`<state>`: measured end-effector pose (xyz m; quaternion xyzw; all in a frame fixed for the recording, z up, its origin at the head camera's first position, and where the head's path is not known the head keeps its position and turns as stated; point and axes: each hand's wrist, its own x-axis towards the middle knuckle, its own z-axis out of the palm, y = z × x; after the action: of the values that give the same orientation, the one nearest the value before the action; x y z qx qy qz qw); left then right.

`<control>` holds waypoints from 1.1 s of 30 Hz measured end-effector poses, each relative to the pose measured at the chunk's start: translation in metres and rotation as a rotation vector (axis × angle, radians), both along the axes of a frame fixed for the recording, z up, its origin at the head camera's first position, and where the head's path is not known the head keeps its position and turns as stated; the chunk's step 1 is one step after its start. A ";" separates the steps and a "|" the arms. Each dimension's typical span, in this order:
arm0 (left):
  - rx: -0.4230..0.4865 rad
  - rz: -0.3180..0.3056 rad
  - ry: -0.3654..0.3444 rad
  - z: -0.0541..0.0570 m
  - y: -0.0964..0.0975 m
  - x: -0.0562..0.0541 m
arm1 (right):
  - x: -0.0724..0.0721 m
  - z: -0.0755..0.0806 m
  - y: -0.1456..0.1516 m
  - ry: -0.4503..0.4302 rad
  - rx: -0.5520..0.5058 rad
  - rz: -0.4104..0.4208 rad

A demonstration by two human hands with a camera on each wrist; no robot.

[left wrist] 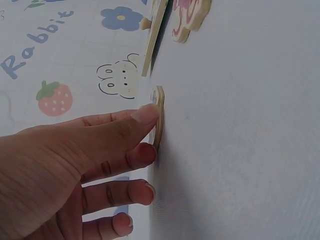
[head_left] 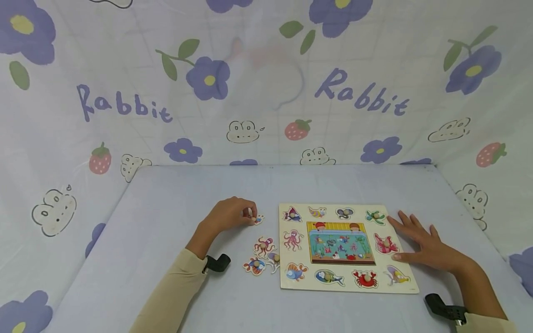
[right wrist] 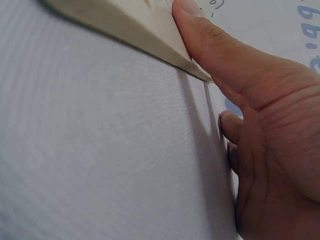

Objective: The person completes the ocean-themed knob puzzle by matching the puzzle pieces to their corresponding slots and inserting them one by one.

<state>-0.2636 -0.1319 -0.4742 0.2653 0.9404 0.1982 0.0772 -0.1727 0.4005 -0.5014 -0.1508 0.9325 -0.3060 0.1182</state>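
My left hand (head_left: pixel 231 215) pinches a small wooden puzzle piece (head_left: pixel 259 219) between thumb and fingers, left of the puzzle board (head_left: pixel 299 255). In the left wrist view this piece (left wrist: pixel 160 97) stands edge-on, its lower part behind the fingertips, with the other fingers loosely bent. My right hand (head_left: pixel 429 247) rests at the board's right edge with fingers spread, the thumb on the rim. Knobbed pieces sit in the board, among them a red crab (head_left: pixel 365 279), a pink starfish (head_left: pixel 386 243) and a green turtle (head_left: pixel 376 215). The printed octopus spot (head_left: pixel 293 240) shows no knob.
Close to the board's left edge lie a loose octopus piece (head_left: pixel 264 247), a blue and orange fish piece (head_left: pixel 255 265) and a pale piece with tentacles (head_left: pixel 273 260). A white cloth covers the table (head_left: pixel 200 185); a patterned curtain (head_left: pixel 266 92) hangs behind and at both sides.
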 end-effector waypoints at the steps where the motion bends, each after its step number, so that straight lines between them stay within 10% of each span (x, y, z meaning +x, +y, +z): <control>1: -0.002 -0.002 -0.001 0.000 0.000 0.000 | 0.000 0.000 0.000 0.000 -0.002 0.000; 33: 0.016 -0.109 0.096 0.043 0.037 -0.006 | -0.002 -0.005 0.003 0.014 -0.011 -0.007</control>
<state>-0.2699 -0.0945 -0.4308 0.3261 0.9255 0.1881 0.0405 -0.1745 0.4032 -0.5061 -0.1503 0.9322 -0.3104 0.1097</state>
